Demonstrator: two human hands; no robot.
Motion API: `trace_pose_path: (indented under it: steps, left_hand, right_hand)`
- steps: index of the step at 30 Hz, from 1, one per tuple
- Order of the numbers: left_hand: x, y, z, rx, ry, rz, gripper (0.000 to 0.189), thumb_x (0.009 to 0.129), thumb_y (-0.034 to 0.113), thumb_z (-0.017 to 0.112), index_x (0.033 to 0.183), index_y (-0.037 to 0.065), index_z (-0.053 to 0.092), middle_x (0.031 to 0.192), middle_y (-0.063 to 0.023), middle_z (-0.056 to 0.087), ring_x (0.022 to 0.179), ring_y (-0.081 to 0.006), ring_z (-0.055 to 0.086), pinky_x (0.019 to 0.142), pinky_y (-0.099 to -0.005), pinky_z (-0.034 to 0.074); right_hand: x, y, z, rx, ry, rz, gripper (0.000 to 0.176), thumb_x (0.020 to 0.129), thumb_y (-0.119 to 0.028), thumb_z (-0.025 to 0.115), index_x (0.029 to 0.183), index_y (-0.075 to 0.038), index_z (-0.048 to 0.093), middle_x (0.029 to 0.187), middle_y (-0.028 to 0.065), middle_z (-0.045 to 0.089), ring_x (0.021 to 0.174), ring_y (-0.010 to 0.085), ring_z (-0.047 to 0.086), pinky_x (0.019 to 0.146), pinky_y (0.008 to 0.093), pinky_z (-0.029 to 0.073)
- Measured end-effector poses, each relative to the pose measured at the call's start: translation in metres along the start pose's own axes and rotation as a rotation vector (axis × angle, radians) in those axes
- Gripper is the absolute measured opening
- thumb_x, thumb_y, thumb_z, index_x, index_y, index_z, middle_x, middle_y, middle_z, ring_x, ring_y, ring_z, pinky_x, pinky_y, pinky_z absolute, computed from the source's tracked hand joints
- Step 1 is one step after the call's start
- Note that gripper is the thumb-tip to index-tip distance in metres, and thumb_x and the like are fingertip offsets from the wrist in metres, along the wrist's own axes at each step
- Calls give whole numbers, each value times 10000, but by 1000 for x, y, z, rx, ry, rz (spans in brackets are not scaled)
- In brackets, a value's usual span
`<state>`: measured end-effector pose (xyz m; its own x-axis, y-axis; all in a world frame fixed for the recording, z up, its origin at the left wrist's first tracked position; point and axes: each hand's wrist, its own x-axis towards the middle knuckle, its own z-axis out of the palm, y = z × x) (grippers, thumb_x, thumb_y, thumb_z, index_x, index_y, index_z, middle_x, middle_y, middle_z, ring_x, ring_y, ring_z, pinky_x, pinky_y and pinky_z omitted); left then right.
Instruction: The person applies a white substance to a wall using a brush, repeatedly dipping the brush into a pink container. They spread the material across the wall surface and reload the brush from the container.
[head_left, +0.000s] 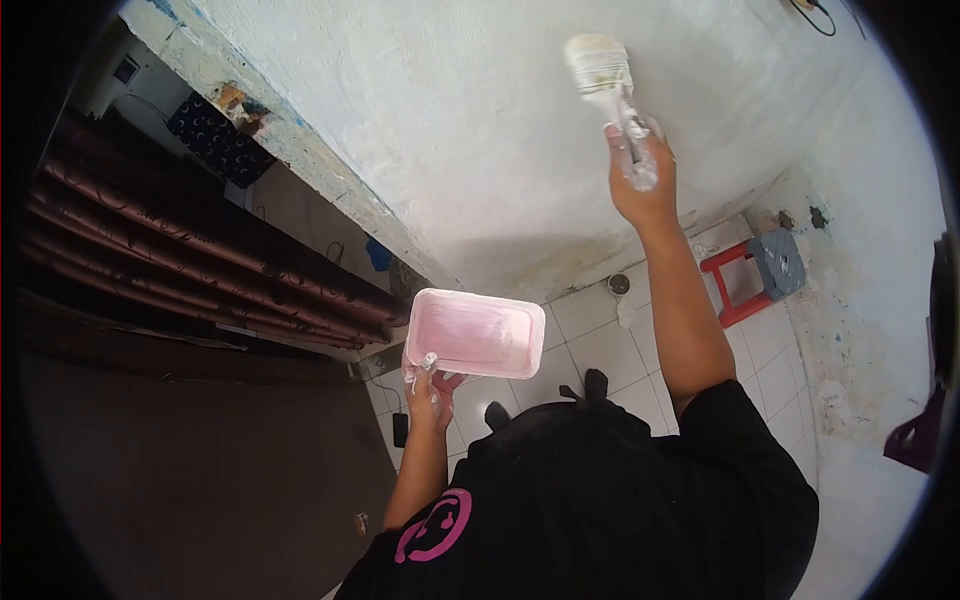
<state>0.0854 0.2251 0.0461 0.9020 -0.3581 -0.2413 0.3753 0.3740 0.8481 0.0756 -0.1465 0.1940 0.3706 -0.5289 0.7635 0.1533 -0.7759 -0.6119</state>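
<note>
A wide, paint-coated brush [604,75] is in my right hand [643,175], which is closed round its handle. The bristles point up the view and lie against or close to the pale, patchily painted wall [480,130]; exact contact cannot be made out. White paint covers the handle. My left hand [430,393] grips the near left corner of a pink rectangular tray [475,334], thumb over the rim and fingers beneath. The tray has a whitish rim and streaks of pale paint inside. White smears mark the left thumb and fingers.
Below right of the wall stands a red and grey stool [778,268] on the white tiled floor [610,355]. A small round container [619,284] sits by the wall's foot. Dark brown curtains [200,250] hang at the left, beside the wall's chipped edge. Cables show at the top right.
</note>
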Motion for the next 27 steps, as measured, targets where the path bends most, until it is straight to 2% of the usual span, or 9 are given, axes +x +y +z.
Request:
trace_pose_path:
  steps: [1, 3, 6, 9, 13, 18, 19, 21, 27]
  left_hand:
    - [2, 0, 1, -3, -4, 4, 472, 899, 277, 495, 1330, 126, 377, 1302, -110, 491, 1149, -292, 535, 846, -513, 525]
    - [4, 0, 2, -130, 14, -19, 482, 853, 141, 548, 1297, 137, 363, 1228, -110, 499, 1071, -270, 579, 791, -483, 568]
    - [4, 0, 5, -117, 8, -6, 494, 846, 142, 557, 1301, 142, 364, 1225, -105, 504, 1059, -268, 586, 777, -469, 574]
    - [5, -1, 2, -7, -28, 0, 455, 893, 250, 507, 1314, 124, 389, 1280, -111, 503, 1123, -280, 553, 817, -498, 538]
    - [4, 1, 8, 14, -31, 25, 446, 885, 222, 525, 1301, 122, 395, 1241, -118, 529, 1104, -284, 566, 790, -484, 552]
    - [7, -3, 13, -36, -58, 8, 441, 884, 220, 534, 1292, 136, 391, 1202, -114, 548, 1072, -278, 587, 799, -494, 553]
    - [7, -2, 16, -40, -67, 17, 441, 884, 220, 534, 1292, 136, 391, 1202, -114, 548, 1072, -278, 587, 799, -494, 553]
    - [7, 0, 20, -78, -84, -40, 487, 852, 151, 571, 1298, 151, 379, 1180, -79, 531, 1018, -235, 603, 733, -422, 584]
    - [6, 5, 23, -83, -118, -24, 463, 857, 151, 565, 1285, 143, 390, 1161, -81, 543, 993, -228, 613, 733, -421, 582]
  right_hand:
    - [0, -3, 1, -109, -45, -53, 143, 887, -138, 570, 909, -1, 604, 787, 177, 583, 695, 334, 583, 634, 377, 458]
    - [-31, 13, 15, -168, -132, 19, 143, 874, -140, 575, 895, -1, 600, 806, 198, 586, 724, 374, 574, 650, 404, 459]
    - [-85, 31, 27, -327, -375, 270, 175, 841, -177, 588, 873, -5, 594, 848, 226, 604, 816, 429, 573, 708, 462, 459]
    - [-97, 29, 19, -304, -563, 439, 198, 836, -207, 564, 908, -26, 597, 874, 221, 601, 838, 415, 570, 748, 495, 455]
    - [-69, 20, 1, -356, -674, 443, 230, 821, -221, 570, 964, -43, 602, 941, 219, 617, 885, 399, 581, 764, 478, 467]
    - [-16, 1, -9, -545, -1003, 342, 335, 790, -181, 563, 1105, -68, 581, 1008, 190, 634, 959, 360, 594, 813, 451, 484]
    - [-15, 2, -6, -549, -993, 334, 335, 790, -181, 563, 1105, -68, 581, 1008, 190, 634, 959, 360, 594, 813, 451, 484]
    - [-15, 6, 5, -700, -1166, 229, 373, 771, -141, 545, 1132, -49, 569, 1040, 187, 632, 995, 345, 595, 840, 442, 485]
    - [16, -9, -3, -652, -1218, 150, 428, 730, -89, 496, 1147, -20, 566, 1074, 211, 621, 1004, 346, 592, 837, 411, 489]
